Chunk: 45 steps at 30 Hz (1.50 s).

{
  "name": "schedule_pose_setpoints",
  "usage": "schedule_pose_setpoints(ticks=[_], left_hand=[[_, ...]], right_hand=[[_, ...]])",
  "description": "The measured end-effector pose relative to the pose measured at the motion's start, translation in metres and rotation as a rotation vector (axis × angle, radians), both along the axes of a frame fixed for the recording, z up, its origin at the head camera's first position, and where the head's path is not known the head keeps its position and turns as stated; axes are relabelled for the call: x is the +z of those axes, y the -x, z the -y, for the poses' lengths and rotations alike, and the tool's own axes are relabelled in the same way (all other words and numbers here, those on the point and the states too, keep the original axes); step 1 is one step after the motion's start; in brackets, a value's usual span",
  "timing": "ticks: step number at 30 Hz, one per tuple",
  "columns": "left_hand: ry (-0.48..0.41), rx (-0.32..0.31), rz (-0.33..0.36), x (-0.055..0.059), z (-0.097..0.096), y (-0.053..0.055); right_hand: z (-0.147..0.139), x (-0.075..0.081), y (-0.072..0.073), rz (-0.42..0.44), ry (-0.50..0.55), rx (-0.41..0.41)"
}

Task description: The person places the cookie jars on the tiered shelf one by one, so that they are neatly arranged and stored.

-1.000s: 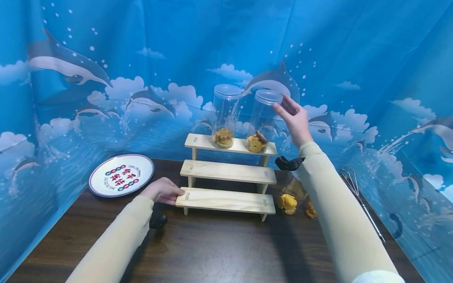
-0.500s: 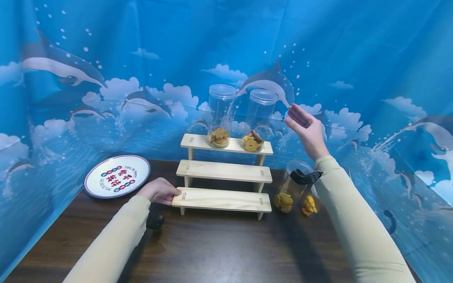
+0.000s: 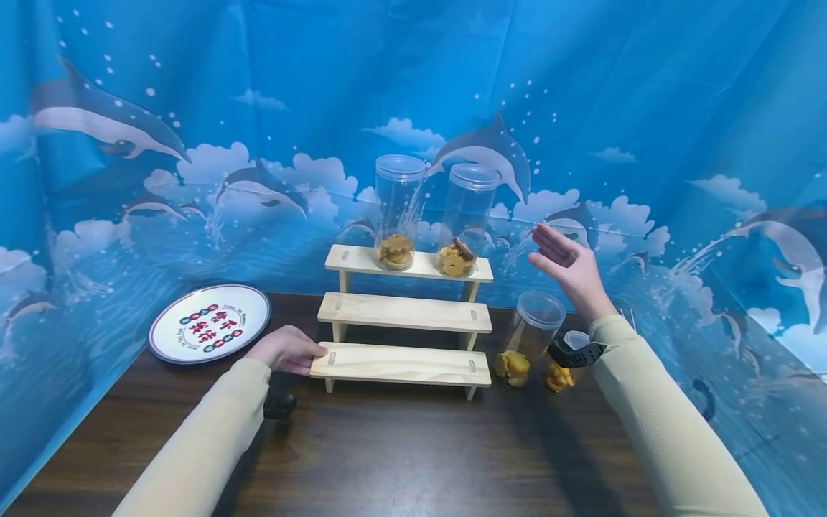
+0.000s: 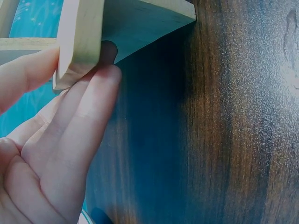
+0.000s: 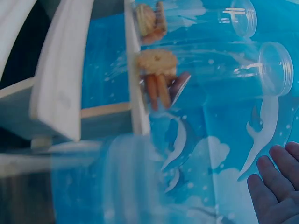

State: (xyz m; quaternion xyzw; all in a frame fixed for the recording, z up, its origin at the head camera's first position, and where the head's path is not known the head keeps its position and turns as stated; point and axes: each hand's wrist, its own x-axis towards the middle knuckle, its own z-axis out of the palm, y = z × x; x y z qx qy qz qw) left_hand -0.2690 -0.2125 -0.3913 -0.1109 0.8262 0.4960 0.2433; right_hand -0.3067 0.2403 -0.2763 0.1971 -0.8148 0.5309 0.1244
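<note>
My left hand [image 3: 288, 350] pinches the left end of the lowest step on a three-tier wooden display stand [image 3: 403, 365]. In the left wrist view, the thumb lies on one face of the board [image 4: 80, 39] and the fingers behind the other. My right hand [image 3: 571, 271] is raised with straight fingers, holding nothing, to the right of the stand. Below and left of it stands a clear lidded jar [image 3: 539, 312] with cookies at its bottom. On the top step are two tall clear jars, the left jar [image 3: 397, 208] and right jar [image 3: 466, 215], each with cookies inside.
A smaller jar [image 3: 561, 375] of yellow snacks stands at the right, partly hidden by my wrist. At the left a white plate [image 3: 169, 332] with red writing sits on the dark wooden table [image 3: 388, 452]. A blue dolphin curtain [image 3: 310, 86] hangs behind.
My right hand has let go of the right jar on the top step and moved right and down. The left hand keeps its hold on the stand. The view has shifted slightly right.
</note>
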Motion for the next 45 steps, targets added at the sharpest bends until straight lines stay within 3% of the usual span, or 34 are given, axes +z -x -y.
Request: schedule_pose_setpoints(ticks=[13,25,32,39,45], left_hand=[[0.020,0.003,0.013,0.000,0.002,0.002],[0.017,0.000,0.020,0.002,0.000,0.002],[0.006,0.010,0.024,0.001,0.000,0.002],[-0.013,0.020,0.017,0.001,0.001,0.000],[-0.021,0.007,0.009,0.000,0.000,0.001]], right_hand=[[-0.027,-0.035,-0.015,0.107,-0.006,0.000],[-0.040,-0.065,-0.021,0.115,-0.051,0.018],[-0.044,-0.075,-0.024,0.119,-0.137,-0.042],[-0.047,-0.081,-0.028,0.189,-0.206,-0.086],[-0.046,-0.083,-0.031,0.206,-0.162,-0.088]])
